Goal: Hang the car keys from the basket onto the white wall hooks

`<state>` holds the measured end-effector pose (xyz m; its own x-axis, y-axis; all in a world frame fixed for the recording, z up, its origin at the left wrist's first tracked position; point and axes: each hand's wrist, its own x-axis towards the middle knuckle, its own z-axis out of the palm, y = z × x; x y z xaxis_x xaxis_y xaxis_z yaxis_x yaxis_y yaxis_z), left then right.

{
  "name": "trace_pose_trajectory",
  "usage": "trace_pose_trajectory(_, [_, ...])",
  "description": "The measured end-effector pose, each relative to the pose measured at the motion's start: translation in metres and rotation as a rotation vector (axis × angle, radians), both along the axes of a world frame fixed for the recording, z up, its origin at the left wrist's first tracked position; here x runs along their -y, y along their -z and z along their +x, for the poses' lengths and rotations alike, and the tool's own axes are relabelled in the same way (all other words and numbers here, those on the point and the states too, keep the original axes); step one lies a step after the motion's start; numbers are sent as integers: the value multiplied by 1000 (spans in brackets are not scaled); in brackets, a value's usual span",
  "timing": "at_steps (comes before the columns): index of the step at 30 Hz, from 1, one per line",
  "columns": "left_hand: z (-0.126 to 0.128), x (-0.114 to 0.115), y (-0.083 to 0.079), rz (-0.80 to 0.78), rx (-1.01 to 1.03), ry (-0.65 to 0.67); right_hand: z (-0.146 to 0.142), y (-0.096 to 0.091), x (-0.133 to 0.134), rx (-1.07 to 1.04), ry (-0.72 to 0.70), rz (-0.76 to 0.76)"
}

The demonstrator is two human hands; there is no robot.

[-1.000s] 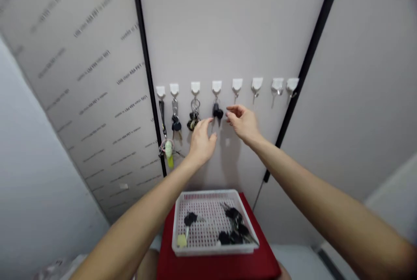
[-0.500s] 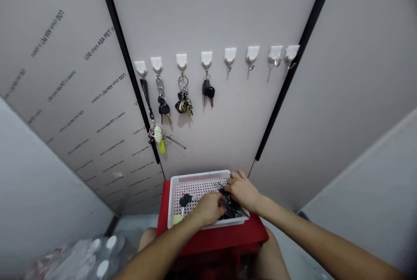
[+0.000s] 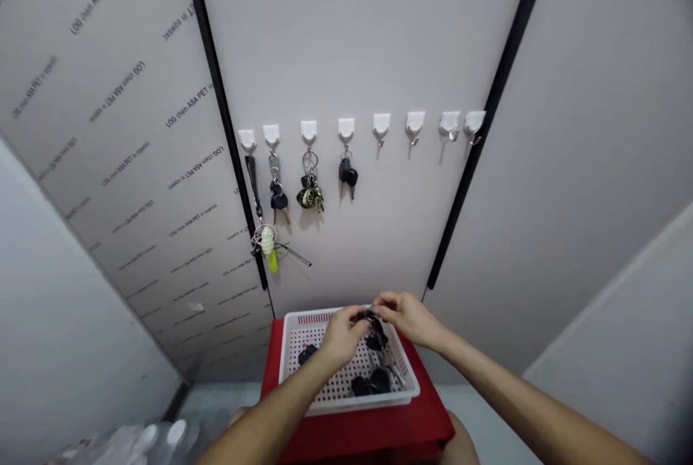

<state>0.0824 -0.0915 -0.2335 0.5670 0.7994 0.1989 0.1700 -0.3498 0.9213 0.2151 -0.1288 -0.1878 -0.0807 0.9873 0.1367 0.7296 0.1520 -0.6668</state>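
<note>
Above the back of a white plastic basket (image 3: 314, 404), my two hands meet at a bunch of keys (image 3: 379, 339). My left hand (image 3: 342, 335) pinches its ring, while the fingers of my right hand (image 3: 407, 316) close on the other side of it. Dark key heads hang below my fingertips. More black-headed keys (image 3: 379, 380) lie at the front right of the basket. Another dark key set (image 3: 307, 354) is at the basket's left, partly behind my left wrist.
Several white wall hooks (image 3: 382, 123) run in a row ahead. The left ones carry key bunches, including one with gold pieces (image 3: 311, 196) and a black strap (image 3: 253, 183). The basket rests on a red stool (image 3: 390, 422). Bottles (image 3: 176, 436) stand at lower left.
Both hands have risen from among the keys in the basket toward its back edge, lifting a bunch of keys. The view has tilted upward slightly.
</note>
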Motion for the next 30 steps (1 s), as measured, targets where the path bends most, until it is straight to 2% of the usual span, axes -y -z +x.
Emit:
trace_pose_trajectory(4, [2,-6,-22,-41,67,14,2,-12,-5,-142,57,38])
trace_pose_trajectory(8, [5,-10,-41,-25,17,30,-1,-28,-5,-331,69,52])
trace_pose_trajectory(12, [7,-15,-68,-29,-38,50,-3,-58,-3,-506,107,43])
trace_pose_trajectory(15, [12,-18,-97,-11,123,13,-1,-87,-8,-583,132,113])
trace_pose_trajectory(19, [23,-19,-144,160,351,-102,4,-134,-23,-734,195,317])
trace_pose_trajectory(24, [35,-20,-193,465,253,-254,0,-186,-50,-844,235,542])
trace_pose_trajectory(27, [38,-29,-209,505,168,-314,-2,-199,-67,-815,285,598])
trace_pose_trajectory(30, [40,-37,-213,486,134,-312,-1,-200,-79,-786,346,602])
